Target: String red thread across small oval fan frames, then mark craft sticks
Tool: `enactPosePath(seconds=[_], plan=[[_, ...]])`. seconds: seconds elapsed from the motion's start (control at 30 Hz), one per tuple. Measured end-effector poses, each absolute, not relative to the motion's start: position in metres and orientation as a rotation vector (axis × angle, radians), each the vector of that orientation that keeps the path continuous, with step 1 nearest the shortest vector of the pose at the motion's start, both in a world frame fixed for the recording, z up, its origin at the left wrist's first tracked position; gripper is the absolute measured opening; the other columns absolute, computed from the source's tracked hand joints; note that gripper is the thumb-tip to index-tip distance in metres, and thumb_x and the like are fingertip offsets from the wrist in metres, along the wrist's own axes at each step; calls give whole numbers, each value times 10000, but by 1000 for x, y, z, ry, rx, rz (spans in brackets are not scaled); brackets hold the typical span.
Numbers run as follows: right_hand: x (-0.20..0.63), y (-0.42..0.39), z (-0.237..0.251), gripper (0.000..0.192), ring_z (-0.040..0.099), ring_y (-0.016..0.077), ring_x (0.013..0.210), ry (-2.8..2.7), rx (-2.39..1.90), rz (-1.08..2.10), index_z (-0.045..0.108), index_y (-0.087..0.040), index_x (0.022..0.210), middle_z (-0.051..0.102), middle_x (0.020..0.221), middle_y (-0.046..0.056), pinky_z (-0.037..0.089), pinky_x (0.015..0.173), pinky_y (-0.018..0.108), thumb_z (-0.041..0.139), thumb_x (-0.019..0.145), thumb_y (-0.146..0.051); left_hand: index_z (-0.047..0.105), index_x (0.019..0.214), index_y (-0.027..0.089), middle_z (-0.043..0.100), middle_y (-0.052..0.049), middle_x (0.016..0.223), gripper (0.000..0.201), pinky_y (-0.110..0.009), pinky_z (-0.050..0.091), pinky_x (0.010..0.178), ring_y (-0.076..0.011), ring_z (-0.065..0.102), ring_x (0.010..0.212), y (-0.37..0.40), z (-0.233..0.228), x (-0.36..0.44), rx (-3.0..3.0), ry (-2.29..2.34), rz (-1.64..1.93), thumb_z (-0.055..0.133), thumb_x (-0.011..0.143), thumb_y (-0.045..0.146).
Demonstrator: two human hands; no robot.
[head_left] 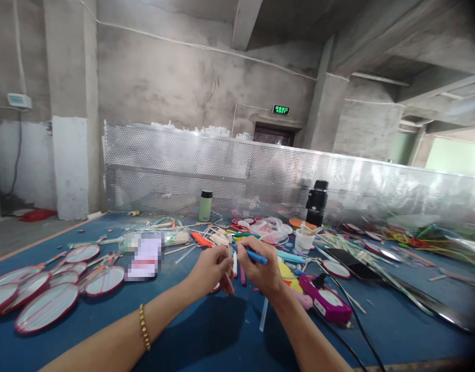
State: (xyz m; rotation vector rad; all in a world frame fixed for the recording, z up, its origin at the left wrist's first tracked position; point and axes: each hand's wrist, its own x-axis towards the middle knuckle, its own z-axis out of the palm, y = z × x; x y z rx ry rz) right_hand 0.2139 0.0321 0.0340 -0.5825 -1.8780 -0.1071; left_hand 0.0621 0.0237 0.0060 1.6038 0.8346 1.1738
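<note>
Both hands raised over blue table (206,336). Right hand (260,271) closed around blue pen (255,255). Left hand (211,268) pinching thin white stick (235,267), upright between hands. Pink glue gun (326,302) lying just right.

A deep blue cover is being shown across the bench (206,336). A bright blue pen (256,255) is being held beside a white marker (235,264) tipped in red. Red rims are being displayed around the pale round fans (47,307), each crossed by thin red lines. A sage green flask (205,205) is being topped by a black cap, and a black bottle (317,202) is being seen further right. A magenta tool (326,300) with a white label is being trailed by a black cable (353,315). A gold bead bracelet (144,326) is being worn. Silver perforated sheeting (237,175), dotted all over, is being backed by grey concrete (163,72).
</note>
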Motion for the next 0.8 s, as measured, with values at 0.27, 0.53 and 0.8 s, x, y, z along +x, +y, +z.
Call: enactPosePath(seconds=[0.27, 0.53, 0.8], plan=[[215, 34, 32, 170, 514, 112, 558, -1898, -580, -93, 591, -193, 726, 599, 642, -6, 422, 590, 236, 526, 883, -200, 467, 700, 201, 633, 7, 570, 193, -214, 430, 358, -161, 644, 406, 21, 7, 62, 1615, 841, 1168, 533, 790, 358], [214, 33, 34, 178, 498, 106, 545, -1887, -566, -93, 586, -190, 721, 580, 621, -13, 406, 569, 231, 519, 886, -193, 476, 698, 200, 623, 10, 545, 206, -219, 431, 365, -172, 648, 414, 23, 5, 62, 1621, 836, 1165, 532, 805, 367], [214, 36, 29, 157, 483, 98, 557, -1900, -552, -75, 575, -184, 720, 564, 633, -16, 397, 579, 224, 536, 870, -164, 463, 688, 204, 634, 12, 558, 168, -229, 449, 371, -180, 652, 414, 26, 3, 62, 1605, 817, 1173, 533, 780, 326]])
